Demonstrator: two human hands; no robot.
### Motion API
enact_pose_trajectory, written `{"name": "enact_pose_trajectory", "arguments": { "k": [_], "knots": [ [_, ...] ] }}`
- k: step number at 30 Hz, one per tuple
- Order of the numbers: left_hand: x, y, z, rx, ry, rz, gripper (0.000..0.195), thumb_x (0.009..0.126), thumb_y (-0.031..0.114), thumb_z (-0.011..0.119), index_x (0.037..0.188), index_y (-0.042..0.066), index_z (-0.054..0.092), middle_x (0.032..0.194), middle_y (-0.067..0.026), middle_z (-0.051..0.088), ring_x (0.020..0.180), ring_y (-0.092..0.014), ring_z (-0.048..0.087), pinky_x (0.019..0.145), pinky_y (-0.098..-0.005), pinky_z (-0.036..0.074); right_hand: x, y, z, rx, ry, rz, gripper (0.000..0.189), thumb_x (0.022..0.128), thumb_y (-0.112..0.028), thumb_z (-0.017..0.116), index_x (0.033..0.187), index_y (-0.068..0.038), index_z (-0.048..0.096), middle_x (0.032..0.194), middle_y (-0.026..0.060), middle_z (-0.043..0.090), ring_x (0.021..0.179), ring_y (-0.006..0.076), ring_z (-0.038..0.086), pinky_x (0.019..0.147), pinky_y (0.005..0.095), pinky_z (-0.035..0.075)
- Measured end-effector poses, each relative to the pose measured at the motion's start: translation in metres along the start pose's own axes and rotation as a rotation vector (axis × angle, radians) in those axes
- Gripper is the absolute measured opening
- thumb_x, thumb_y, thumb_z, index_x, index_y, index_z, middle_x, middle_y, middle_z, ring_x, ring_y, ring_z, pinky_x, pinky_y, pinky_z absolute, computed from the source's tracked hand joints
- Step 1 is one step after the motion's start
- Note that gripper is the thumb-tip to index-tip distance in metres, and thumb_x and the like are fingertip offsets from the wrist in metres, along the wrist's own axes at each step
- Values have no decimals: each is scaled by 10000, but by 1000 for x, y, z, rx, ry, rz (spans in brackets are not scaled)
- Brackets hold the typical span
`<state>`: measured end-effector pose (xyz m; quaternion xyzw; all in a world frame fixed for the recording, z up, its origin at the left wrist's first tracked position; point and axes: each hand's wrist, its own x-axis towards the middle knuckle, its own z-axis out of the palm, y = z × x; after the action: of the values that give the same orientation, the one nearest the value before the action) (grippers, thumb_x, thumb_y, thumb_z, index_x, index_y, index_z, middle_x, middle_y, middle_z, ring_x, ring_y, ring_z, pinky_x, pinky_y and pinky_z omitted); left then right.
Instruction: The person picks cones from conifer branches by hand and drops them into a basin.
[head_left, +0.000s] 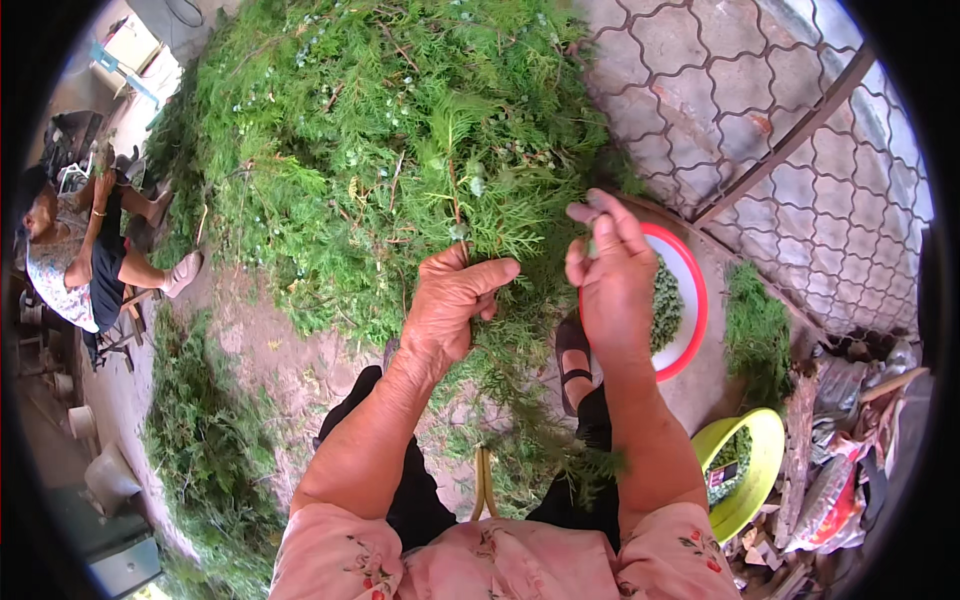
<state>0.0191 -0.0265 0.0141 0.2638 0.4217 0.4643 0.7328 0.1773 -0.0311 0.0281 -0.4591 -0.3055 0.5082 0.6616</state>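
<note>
My left hand (448, 296) grips the stem of a leafy conifer sprig (454, 176), likely thuja, that bears a few pale blue-green cones (477, 184). To its right, my right hand (616, 281) is raised with bent fingers, partly in front of a white basin with a red rim (702, 307). Motion blur hides whether anything sits between those fingers. Small green cones (666, 306) lie in the basin, partly covered by my hand. A large heap of cut conifer branches (322, 142) spreads out before me.
At right stands a yellow-green tub (765, 457) with green cones, next to firewood and plastic bags (832, 480). A metal lattice (712, 97) bounds the upper right. Another person (82, 247) sits at left. More branches (202, 420) lie on the ground.
</note>
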Motion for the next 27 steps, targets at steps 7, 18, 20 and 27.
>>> {"name": "enact_pose_trajectory", "arguments": {
  "k": [7,18,20,27],
  "knots": [
    [2,-2,-3,-163,-21,-44,143,744,123,730,748,101,590,571,59,481,444,-41,354,447,-214,312,3,-3,-4,274,-224,143,267,919,-173,512,1142,-28,540,1018,87,600,628,98,515,485,205,392],
    [0,-8,8,37,-96,-10,161,746,145,725,811,91,588,535,62,445,433,-44,328,450,-211,299,-12,13,14,-66,-215,146,267,898,-116,542,1146,-33,590,786,5,553,497,51,436,423,188,344],
    [-1,-8,8,-13,-42,-39,147,748,124,717,795,93,581,528,59,446,425,-45,327,446,-214,296,-15,14,15,-39,-231,138,270,900,-112,537,1153,-30,584,806,20,573,510,53,452,425,189,350],
    [0,1,-2,-29,-4,-59,145,732,66,711,686,82,575,506,45,450,407,-54,340,418,-241,303,0,3,5,39,-82,-12,279,926,-163,499,1164,-27,549,847,62,583,568,98,468,484,218,364]
  ]
}}
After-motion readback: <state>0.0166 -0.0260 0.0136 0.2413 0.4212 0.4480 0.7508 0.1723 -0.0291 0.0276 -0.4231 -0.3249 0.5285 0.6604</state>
